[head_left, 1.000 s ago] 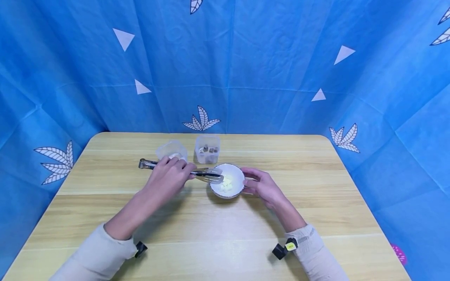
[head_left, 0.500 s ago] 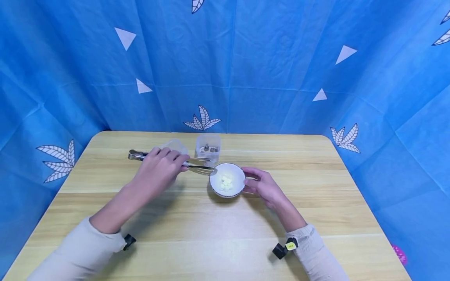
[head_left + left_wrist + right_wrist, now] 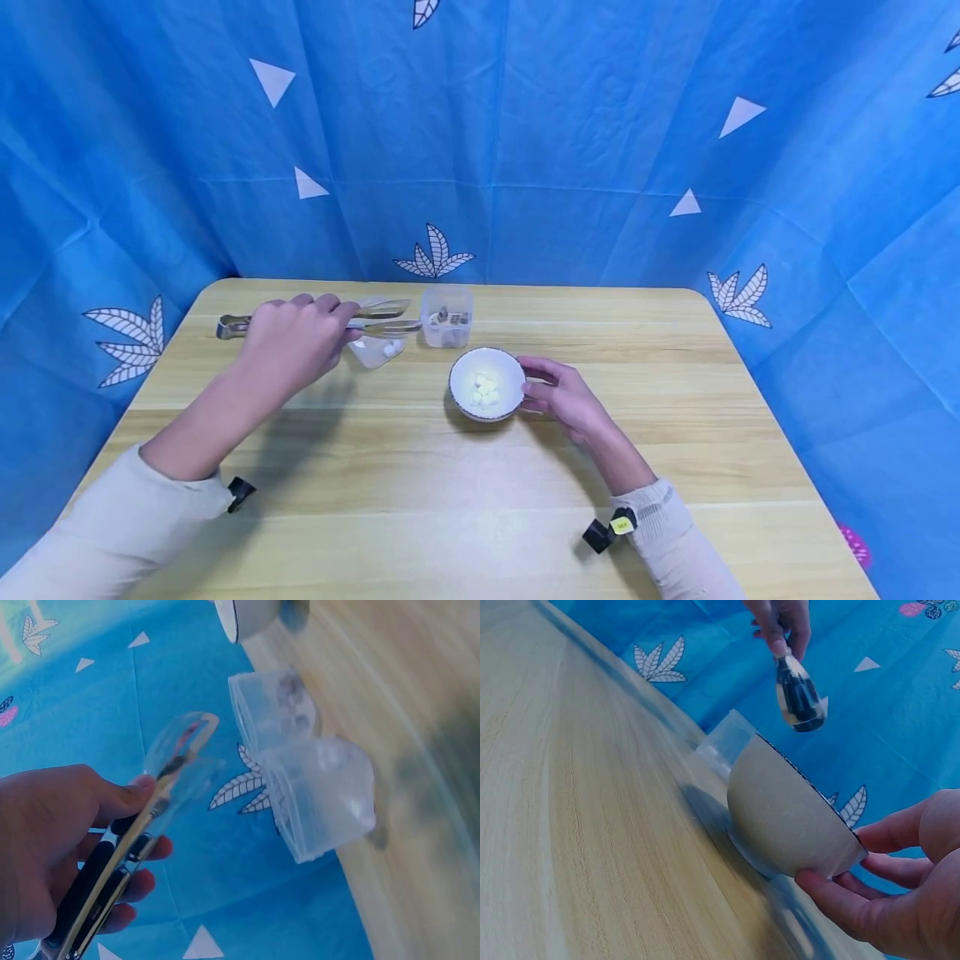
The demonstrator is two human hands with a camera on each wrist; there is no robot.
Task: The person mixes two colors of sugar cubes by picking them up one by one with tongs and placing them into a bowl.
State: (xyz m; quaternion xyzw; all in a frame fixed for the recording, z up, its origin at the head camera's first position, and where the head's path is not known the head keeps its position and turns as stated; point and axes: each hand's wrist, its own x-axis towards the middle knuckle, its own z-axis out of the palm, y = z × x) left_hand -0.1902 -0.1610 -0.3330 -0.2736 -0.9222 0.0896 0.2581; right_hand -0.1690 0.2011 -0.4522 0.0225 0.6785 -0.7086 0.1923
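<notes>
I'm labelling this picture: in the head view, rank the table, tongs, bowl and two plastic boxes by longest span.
1. Table
2. Tongs
3. Bowl
Left box, right box: smaller than those, too alike to rank; the left is partly hidden.

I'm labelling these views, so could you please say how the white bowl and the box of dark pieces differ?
The bowl is round and opaque; the box is squarish and see-through. The bowl holds pale pieces; the box holds dark pieces. The right hand grips the bowl; no hand touches the box. Both are open-topped.
</notes>
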